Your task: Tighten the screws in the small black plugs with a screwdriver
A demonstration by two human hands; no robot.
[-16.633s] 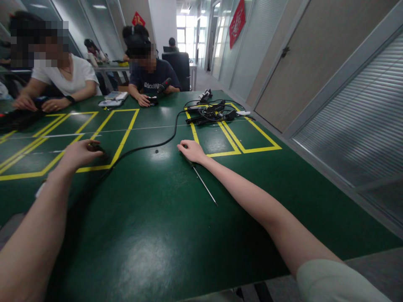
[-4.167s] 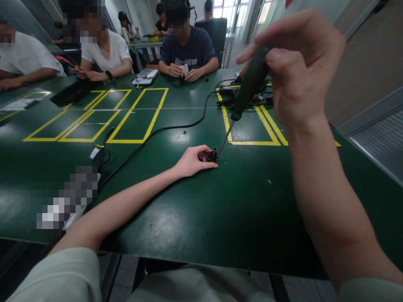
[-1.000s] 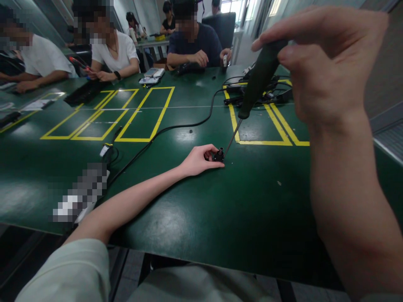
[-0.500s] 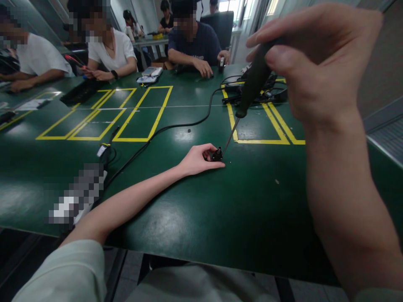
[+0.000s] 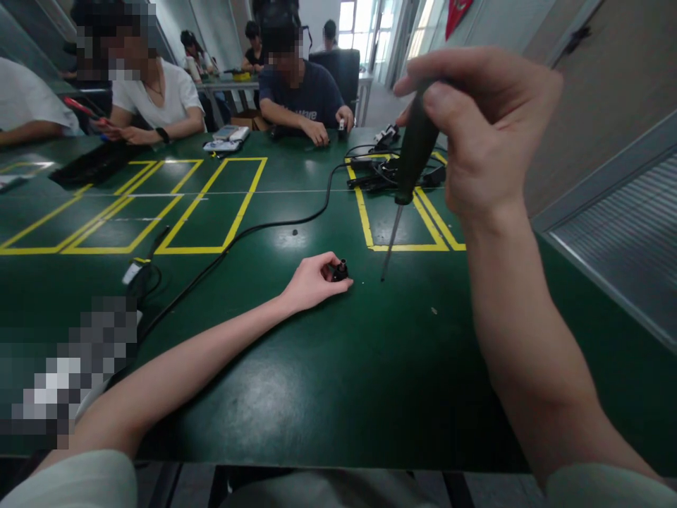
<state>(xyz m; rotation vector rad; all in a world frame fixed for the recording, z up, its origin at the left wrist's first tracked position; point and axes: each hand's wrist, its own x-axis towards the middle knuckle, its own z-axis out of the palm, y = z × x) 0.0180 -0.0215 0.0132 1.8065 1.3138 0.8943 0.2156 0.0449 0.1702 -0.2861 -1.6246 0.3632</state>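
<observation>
One dark-handled screwdriver (image 5: 408, 176) tilts — near one black, tube-topped part (image 5: 340, 272).

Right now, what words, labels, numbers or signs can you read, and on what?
"Ware", slightly blurred: navy T-shirt.
Red wall banner: cut off by the frame, unreadable.
White cable tag: too small to read.
Screwdriver and small black part: no readable text.

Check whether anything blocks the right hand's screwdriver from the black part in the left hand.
Nothing visible stands between the screwdriver and the black part, though one digit of the left hand extends along the part's near side.
</observation>
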